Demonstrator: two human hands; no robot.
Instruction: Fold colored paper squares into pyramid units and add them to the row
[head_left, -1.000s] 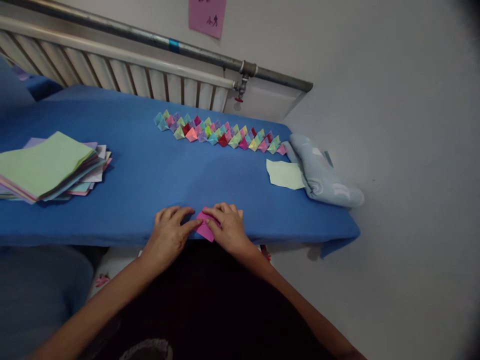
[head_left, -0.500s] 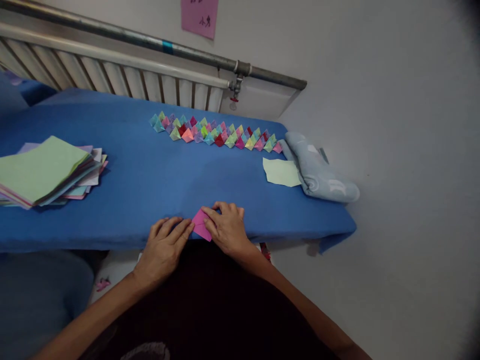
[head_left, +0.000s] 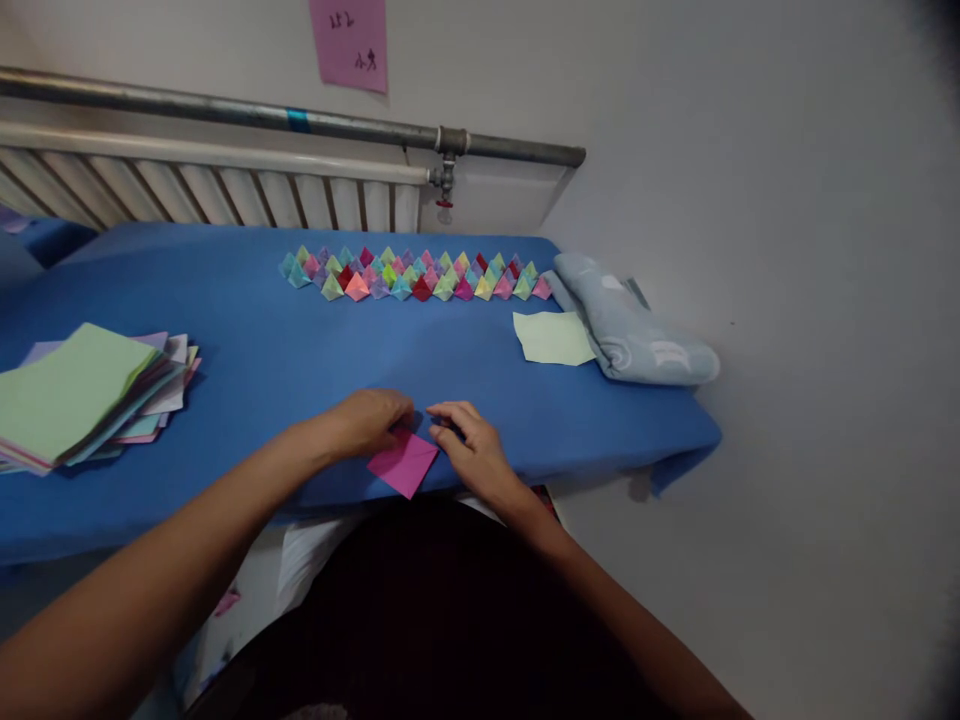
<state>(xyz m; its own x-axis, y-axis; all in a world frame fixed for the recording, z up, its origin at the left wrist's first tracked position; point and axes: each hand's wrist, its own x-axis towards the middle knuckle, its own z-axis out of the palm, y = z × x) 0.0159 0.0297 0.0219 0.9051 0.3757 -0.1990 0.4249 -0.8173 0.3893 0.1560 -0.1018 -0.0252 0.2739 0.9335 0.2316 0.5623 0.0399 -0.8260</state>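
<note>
Pink square (head_left: 401, 470) at the counter's near edge, both hands in close

And here's the fold, or so it looks: the pink square lies on the blue-covered counter (head_left: 315, 360), a crease line across it. The left hand (head_left: 373, 420) curls over its top corner, fingers bent; whether they pinch it, I can't tell, because the tips are tucked from sight. The right hand (head_left: 474, 447) hangs half open just beside the right corner, thumb and forefinger apart, nothing seen between them. The next move, I'd judge, calls for lined-up edges and firm pressure. Hard to make out: any layers inside that square. Far left, the paper stack (head_left: 79, 385) runs out of view.
</note>
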